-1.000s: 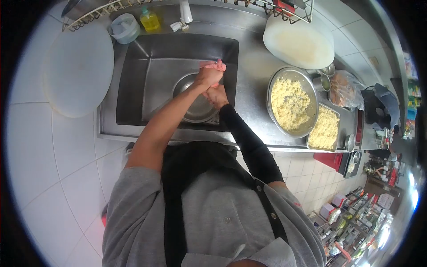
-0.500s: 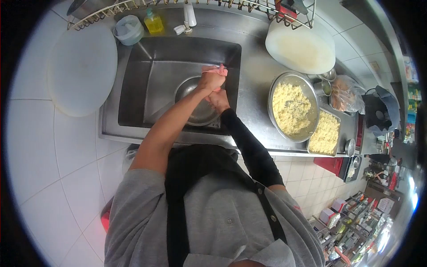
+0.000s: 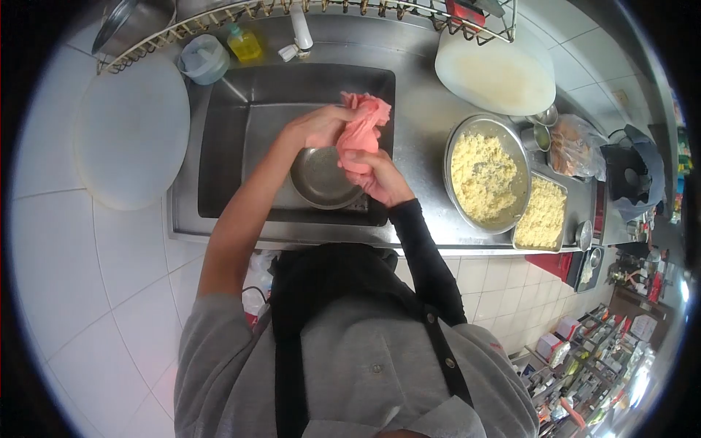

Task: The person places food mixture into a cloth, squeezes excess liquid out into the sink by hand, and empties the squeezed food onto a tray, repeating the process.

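A pink cloth (image 3: 360, 139) is bunched up over the right part of the steel sink (image 3: 241, 175). My right hand (image 3: 380, 179) is closed around its lower end, thumb on top. At the cloth's left side, my left hand (image 3: 325, 125) grips it, its fingertips partly hidden behind the folds. Below both hands a round metal bowl (image 3: 321, 179) rests on the sink floor, partly covered by the cloth and my right hand.
Right of the sink stand a large metal bowl (image 3: 450, 186) of crumbly yellow food and a tray (image 3: 561, 219) of the same. A faucet (image 3: 301, 33), yellow soap bottle (image 3: 245, 44) and plastic tub (image 3: 204, 60) line the back. A wire rack (image 3: 255, 11) hangs above.
The cloth, earlier squeezed small between both fists, is now looser and more spread out. My left hand has shifted left and my right hand has moved right and nearer my body.
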Motion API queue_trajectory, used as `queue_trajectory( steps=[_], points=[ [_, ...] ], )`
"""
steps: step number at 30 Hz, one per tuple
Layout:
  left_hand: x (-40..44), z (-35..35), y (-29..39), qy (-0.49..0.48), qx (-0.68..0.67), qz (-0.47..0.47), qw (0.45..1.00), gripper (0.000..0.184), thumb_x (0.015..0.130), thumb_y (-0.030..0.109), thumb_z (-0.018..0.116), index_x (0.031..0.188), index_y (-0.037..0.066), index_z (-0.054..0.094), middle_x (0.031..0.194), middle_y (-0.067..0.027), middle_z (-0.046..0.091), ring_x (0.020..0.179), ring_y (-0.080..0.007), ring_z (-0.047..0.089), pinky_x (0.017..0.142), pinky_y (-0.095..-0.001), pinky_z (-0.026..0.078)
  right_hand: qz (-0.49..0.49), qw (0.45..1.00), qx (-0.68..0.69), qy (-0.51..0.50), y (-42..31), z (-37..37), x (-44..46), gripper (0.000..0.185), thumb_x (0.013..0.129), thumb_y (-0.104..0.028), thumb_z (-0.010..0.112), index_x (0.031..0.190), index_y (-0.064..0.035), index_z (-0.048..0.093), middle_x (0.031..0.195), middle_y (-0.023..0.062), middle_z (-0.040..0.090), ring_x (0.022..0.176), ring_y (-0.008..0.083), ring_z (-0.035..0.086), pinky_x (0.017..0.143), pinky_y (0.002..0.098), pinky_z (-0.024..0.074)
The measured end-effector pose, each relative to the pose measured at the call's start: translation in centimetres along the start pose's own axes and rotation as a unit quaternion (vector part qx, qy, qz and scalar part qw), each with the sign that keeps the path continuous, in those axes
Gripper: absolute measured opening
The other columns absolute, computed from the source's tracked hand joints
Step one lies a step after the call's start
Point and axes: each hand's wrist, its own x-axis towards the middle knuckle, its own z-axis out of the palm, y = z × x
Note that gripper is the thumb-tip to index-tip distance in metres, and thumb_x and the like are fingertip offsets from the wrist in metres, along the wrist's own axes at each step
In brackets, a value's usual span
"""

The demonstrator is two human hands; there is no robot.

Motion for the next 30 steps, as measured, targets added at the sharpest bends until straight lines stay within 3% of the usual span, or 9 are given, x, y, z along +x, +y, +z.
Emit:
queue_trajectory(
  steps=[2, 5, 6, 8, 11, 14, 26, 29, 30],
  points=[
    [-0.2, 0.0, -0.3, -0.092, -0.087, 0.003, 0.992, 0.077, 0.094, 0.044, 0.065, 0.148, -0.003, 0.038, 0.149, -0.0244, 0.047, 0.139, -0.0358, 0.047, 0.118, -0.0462, 0.036, 0.017, 0.995, 0.085, -0.054, -0.9, 1.3, -0.8, 0.039, 0.090, -0.015, 0.070, 0.122, -0.0001, 0.054, 0.097, 0.0123, 0.065, 0.066, 0.0120, 0.058, 0.049, 0.0212, 0.0417],
    [1.1, 0.8, -2.2, -0.166, -0.150, 0.126, 0.967, 0.080, 0.091, 0.045, 0.067, 0.148, -0.004, 0.039, 0.153, -0.0277, 0.042, 0.140, -0.0436, 0.043, 0.118, -0.0501, 0.035, 0.016, 0.979, 0.181, -0.095, -1.4, 2.5, -1.2, 0.042, 0.092, -0.016, 0.067, 0.127, -0.0004, 0.050, 0.101, 0.0170, 0.062, 0.066, 0.0131, 0.057, 0.050, 0.0202, 0.0412],
    [1.1, 1.7, -2.0, -0.117, -0.171, 0.127, 0.970, 0.074, 0.089, 0.038, 0.071, 0.144, -0.004, 0.042, 0.132, -0.0243, 0.059, 0.127, -0.0452, 0.054, 0.114, -0.0530, 0.039, 0.009, 0.977, 0.198, -0.085, -1.3, 2.9, -1.5, 0.043, 0.091, -0.016, 0.067, 0.128, -0.0005, 0.050, 0.103, 0.0182, 0.062, 0.065, 0.0131, 0.056, 0.050, 0.0203, 0.0412],
    [2.2, 0.3, -2.0, -0.116, -0.153, 0.135, 0.972, 0.063, 0.089, 0.030, 0.072, 0.136, -0.003, 0.047, 0.109, -0.0182, 0.063, 0.112, -0.0422, 0.061, 0.109, -0.0533, 0.043, -0.007, 0.978, 0.196, -0.071, -1.9, 3.6, -1.9, 0.045, 0.091, -0.015, 0.067, 0.129, -0.0007, 0.049, 0.103, 0.0188, 0.061, 0.064, 0.0123, 0.054, 0.049, 0.0206, 0.0404],
    [0.3, 7.1, 2.6, 0.043, -0.053, 0.085, 0.994, 0.027, 0.092, 0.015, 0.065, 0.113, -0.003, 0.059, 0.070, -0.0023, 0.047, 0.080, -0.0235, 0.061, 0.094, -0.0428, 0.053, -0.008, 0.989, 0.131, -0.070, -2.6, 4.4, -2.9, 0.043, 0.090, -0.013, 0.069, 0.127, -0.0009, 0.051, 0.101, 0.0164, 0.063, 0.061, 0.0097, 0.049, 0.049, 0.0210, 0.0377],
    [-0.2, 9.5, 4.3, 0.143, 0.055, 0.016, 0.988, 0.017, 0.093, 0.011, 0.065, 0.103, -0.002, 0.061, 0.061, 0.0002, 0.044, 0.064, -0.0189, 0.059, 0.075, -0.0374, 0.054, 0.029, 0.995, 0.044, -0.083, -3.5, 5.3, -2.9, 0.038, 0.088, -0.009, 0.073, 0.120, -0.0022, 0.056, 0.096, 0.0109, 0.065, 0.057, 0.0058, 0.043, 0.048, 0.0202, 0.0330],
    [1.2, 4.6, -0.8, 0.329, 0.259, 0.057, 0.907, 0.005, 0.090, 0.001, 0.061, 0.094, 0.001, 0.058, 0.079, -0.0038, 0.054, 0.060, -0.0144, 0.053, 0.055, -0.0335, 0.051, 0.050, 0.993, -0.085, 0.061, 1.7, 2.2, 1.4, 0.015, 0.086, -0.007, 0.073, 0.099, -0.0035, 0.067, 0.078, 0.0006, 0.062, 0.051, 0.0037, 0.042, 0.044, 0.0218, 0.0268],
    [1.3, 4.6, -1.0, 0.332, 0.328, 0.021, 0.884, 0.009, 0.092, 0.008, 0.062, 0.093, 0.000, 0.056, 0.082, -0.0054, 0.055, 0.060, -0.0159, 0.054, 0.055, -0.0321, 0.051, 0.043, 0.987, -0.108, 0.109, 2.6, 1.7, 2.2, 0.007, 0.085, -0.008, 0.072, 0.091, -0.0059, 0.067, 0.073, -0.0019, 0.059, 0.051, 0.0036, 0.042, 0.044, 0.0222, 0.0257],
    [1.8, 3.4, -1.5, 0.298, 0.460, 0.094, 0.831, 0.016, 0.095, 0.015, 0.059, 0.090, 0.001, 0.054, 0.078, -0.0065, 0.054, 0.061, -0.0158, 0.056, 0.054, -0.0328, 0.050, 0.043, 0.986, -0.110, 0.115, 2.9, 1.5, 2.5, 0.007, 0.085, -0.008, 0.071, 0.089, -0.0067, 0.066, 0.072, -0.0025, 0.059, 0.051, 0.0035, 0.042, 0.045, 0.0224, 0.0257]
  ],
)
